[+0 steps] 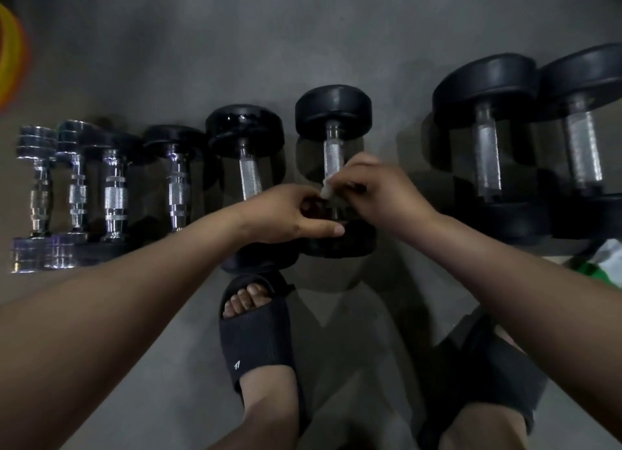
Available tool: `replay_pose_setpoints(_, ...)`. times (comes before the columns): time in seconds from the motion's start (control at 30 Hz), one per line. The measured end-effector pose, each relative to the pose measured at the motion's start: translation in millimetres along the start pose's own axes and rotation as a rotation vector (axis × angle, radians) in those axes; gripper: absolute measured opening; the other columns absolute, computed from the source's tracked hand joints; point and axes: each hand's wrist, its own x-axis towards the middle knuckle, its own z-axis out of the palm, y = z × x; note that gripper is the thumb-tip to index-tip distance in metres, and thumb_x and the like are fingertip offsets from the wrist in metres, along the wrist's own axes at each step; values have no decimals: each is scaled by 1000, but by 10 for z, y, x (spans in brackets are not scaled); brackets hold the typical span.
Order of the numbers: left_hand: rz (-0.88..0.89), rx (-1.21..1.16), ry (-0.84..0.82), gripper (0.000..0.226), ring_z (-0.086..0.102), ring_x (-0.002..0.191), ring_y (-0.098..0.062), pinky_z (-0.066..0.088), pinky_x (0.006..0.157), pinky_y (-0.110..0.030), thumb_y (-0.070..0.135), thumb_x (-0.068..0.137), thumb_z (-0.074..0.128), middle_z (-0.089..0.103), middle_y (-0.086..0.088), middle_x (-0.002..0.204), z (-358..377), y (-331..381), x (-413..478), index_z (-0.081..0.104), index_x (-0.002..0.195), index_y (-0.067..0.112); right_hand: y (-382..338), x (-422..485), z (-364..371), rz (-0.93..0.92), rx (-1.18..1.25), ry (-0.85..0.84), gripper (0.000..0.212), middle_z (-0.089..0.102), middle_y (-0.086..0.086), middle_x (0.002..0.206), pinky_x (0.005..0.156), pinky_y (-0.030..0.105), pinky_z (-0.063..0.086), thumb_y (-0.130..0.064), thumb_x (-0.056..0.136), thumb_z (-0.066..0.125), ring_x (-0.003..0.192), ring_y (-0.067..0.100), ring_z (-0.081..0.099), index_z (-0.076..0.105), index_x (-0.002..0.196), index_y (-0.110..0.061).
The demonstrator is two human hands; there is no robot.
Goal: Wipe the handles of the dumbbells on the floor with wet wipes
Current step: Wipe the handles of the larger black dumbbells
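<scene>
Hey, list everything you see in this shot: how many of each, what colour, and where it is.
Chrome dumbbells: two, silver, far left of the row on the floor.
Black-ended dumbbells: six, black ends with silver handles, rest of the row, larger toward the right.
Wet wipe: one, whitish, against the handle of the third dumbbell from the right.
Round object: one, yellow and red, top left edge, cut off.
Packet: one, green and white, right edge.
Floor: grey.
Slides: two, black, on the feet, bottom.
Left hand: fingers curled beside the wipe; grip unclear.
Right hand: pinching the wipe.
</scene>
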Motion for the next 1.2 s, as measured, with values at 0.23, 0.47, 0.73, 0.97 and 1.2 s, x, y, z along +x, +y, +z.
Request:
replay_pose_setpoints(0.23,-118,209,103,70,67,77,-10,57,78,-41,85,62,66,73,4,82,38,-34,-13,73,87,20,-54,463,-53,68,-136,147,24,50,-5,95,71,25,38,-27,98,58,83,17,57,75,111,-18)
replay_pose_setpoints(0.47,-129,235,148,84,68,74,-13,58,76,-43,95,54,57,73,2,77,86,-83,-21,74,83,18,-59,-78,-94,-102,-91,-99,20,57,6,92,71,24,43,-18,93,67,78,16,57,76,110,-13)
replay_pose_setpoints(0.73,-116,238,179,87,67,74,-14,57,75,-42,94,53,55,73,0,77,109,-62,-38,73,83,14,-48,294,-86,-22,-180,35,25,56,7,95,74,41,51,-28,97,58,81,24,59,76,105,-13)
replay_pose_setpoints(0.97,-111,227,203,72,66,75,-11,57,76,-41,86,60,64,72,2,77,124,-44,-38,73,81,17,-21,205,-160,-71,-171,-152,29,56,3,103,77,25,37,-21,100,49,93,21,55,73,115,-14)
replay_pose_setpoints(1.2,-113,221,205,82,66,73,-9,57,74,-40,94,52,56,72,3,75,127,-85,-44,73,80,18,31,50,-87,-117,-121,-50,16,61,2,92,74,23,46,-19,93,63,83,16,61,76,99,-11)
